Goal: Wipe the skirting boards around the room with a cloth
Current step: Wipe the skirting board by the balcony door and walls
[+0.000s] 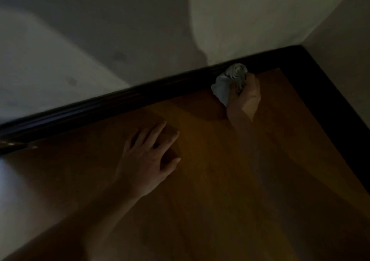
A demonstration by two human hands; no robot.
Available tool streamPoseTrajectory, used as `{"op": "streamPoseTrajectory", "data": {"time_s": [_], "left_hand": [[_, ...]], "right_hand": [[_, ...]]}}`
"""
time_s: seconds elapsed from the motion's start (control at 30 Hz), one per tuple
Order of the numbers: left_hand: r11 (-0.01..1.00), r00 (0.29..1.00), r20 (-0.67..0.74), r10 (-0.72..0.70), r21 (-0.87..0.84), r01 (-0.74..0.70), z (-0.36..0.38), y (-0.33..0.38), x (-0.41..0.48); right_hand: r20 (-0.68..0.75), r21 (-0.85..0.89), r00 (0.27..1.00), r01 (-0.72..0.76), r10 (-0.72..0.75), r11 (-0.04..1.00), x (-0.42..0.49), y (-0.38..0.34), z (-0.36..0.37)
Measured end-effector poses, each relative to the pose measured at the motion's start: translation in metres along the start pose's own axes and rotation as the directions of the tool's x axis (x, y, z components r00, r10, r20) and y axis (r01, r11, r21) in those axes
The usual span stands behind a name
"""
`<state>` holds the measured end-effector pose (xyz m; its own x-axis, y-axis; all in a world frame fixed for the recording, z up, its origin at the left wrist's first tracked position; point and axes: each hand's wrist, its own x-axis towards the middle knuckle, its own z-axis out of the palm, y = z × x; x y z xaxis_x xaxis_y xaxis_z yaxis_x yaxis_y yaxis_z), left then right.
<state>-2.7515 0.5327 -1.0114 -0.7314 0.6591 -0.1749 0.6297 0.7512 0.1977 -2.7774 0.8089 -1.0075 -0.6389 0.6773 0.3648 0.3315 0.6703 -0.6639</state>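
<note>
A dark, glossy skirting board (112,102) runs along the foot of the pale wall from the left edge up to a corner at the upper right, then turns down the right side. My right hand (245,96) grips a crumpled grey cloth (230,80) and holds it against the skirting board a little left of the corner. My left hand (148,156) lies flat on the wooden floor with its fingers spread, a short way out from the board.
The wooden floor (230,180) fills the lower part of the view in dim light. The second stretch of skirting board (328,104) borders it on the right. A small, unclear object (12,145) lies at the board's left end.
</note>
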Motion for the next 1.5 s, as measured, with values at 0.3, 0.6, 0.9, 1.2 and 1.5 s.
{"op": "streamPoseTrajectory", "data": {"time_s": [0.3, 0.6, 0.9, 1.2, 1.5], "left_hand": [[1.000, 1.000, -0.002, 0.010, -0.002, -0.010, 0.002, -0.002, 0.001], [1.000, 0.999, -0.035, 0.012, -0.018, -0.013, 0.004, -0.001, 0.000], [0.999, 0.998, -0.054, 0.009, 0.031, -0.008, 0.009, -0.002, 0.000], [0.999, 0.995, -0.094, 0.039, 0.028, -0.036, 0.010, -0.005, 0.001], [0.998, 0.994, -0.101, 0.042, 0.041, -0.038, 0.014, -0.006, 0.002]], "right_hand": [[0.021, 0.031, 1.000, -0.019, 0.018, 0.999, -0.002, -0.006, 0.001], [-0.024, 0.065, 1.000, -0.014, 0.016, 0.998, -0.011, -0.011, 0.009], [0.105, 0.135, 0.971, 0.198, -0.213, 0.971, -0.023, -0.019, 0.016], [-0.090, 0.015, 0.994, -0.068, 0.069, 0.998, 0.016, 0.022, 0.006], [-0.046, 0.015, 0.999, 0.000, 0.001, 1.000, 0.017, 0.020, -0.001]]}}
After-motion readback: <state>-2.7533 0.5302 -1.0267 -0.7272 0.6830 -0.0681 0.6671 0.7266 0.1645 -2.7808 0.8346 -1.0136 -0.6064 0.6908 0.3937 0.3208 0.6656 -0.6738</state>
